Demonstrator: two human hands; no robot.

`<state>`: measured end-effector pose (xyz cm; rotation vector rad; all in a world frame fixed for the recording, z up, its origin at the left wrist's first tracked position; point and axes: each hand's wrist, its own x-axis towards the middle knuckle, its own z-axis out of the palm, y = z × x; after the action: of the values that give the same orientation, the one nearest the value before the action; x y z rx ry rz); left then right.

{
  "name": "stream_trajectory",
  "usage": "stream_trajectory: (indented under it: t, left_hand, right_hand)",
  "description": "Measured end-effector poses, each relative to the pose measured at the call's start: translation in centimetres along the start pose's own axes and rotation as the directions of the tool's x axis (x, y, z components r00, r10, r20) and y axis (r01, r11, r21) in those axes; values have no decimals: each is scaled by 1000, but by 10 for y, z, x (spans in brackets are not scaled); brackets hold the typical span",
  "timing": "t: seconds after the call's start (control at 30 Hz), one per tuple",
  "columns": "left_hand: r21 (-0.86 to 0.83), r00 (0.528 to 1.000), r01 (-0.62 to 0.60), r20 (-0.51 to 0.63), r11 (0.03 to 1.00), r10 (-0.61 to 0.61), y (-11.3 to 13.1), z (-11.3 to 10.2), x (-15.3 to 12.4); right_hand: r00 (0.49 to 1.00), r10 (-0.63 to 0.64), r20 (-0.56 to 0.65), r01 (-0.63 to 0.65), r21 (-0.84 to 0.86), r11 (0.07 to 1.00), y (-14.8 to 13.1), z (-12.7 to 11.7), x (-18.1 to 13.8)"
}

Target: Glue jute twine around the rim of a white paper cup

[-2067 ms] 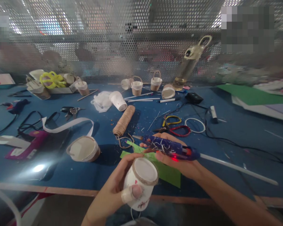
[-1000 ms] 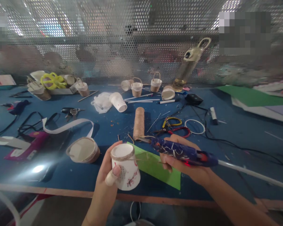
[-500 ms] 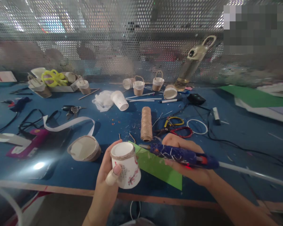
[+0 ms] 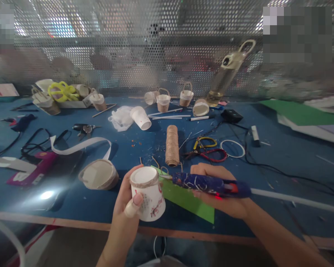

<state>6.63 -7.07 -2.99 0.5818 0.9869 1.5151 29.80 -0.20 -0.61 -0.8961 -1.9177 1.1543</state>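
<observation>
My left hand (image 4: 124, 217) is closed round a small white paper cup (image 4: 148, 197) held upside down, with jute twine wound round its top rim. A bandage wraps the thumb. My right hand (image 4: 225, 200) grips a dark blue glue gun (image 4: 208, 184), and a white glue stick pokes out of its back toward the right. The gun's metal tip nearly touches the cup's twine band. A green paper sheet (image 4: 187, 200) lies on the blue table (image 4: 281, 155) under both hands. A spool of jute twine (image 4: 172, 145) lies just beyond.
A twine-wrapped cup (image 4: 98, 175) lies on its side to the left, beside a white paper strip (image 4: 80, 146) and a magenta glue gun (image 4: 30, 174). Red and yellow pliers (image 4: 206, 148), a white ring, cables, small handled cup baskets (image 4: 174, 100) and a bottle (image 4: 225, 76) stand farther back. A perforated metal screen closes the rear.
The cup was tipped with its bottom facing me; it now stands upside down in my left hand. The glue gun's tip has come close to the cup's rim. The twine spool turned end-on.
</observation>
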Motion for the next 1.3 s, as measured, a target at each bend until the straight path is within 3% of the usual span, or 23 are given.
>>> stream_trajectory:
  t: [0.37, 0.6, 1.3]
  left_hand:
    - [11, 1000, -5, 14, 1000, 5, 0, -3, 2]
    - [34, 998, -40, -56, 999, 42, -1, -1, 1]
    - [121, 995, -83, -36, 989, 88, -8, -1, 3]
  right_hand:
    - [999, -43, 28, 47, -140, 989, 2, 3, -5]
    - [997, -76, 26, 80, -204, 976, 10, 1, -7]
    - [990, -139, 29, 142, -250, 958, 10, 3, -12]
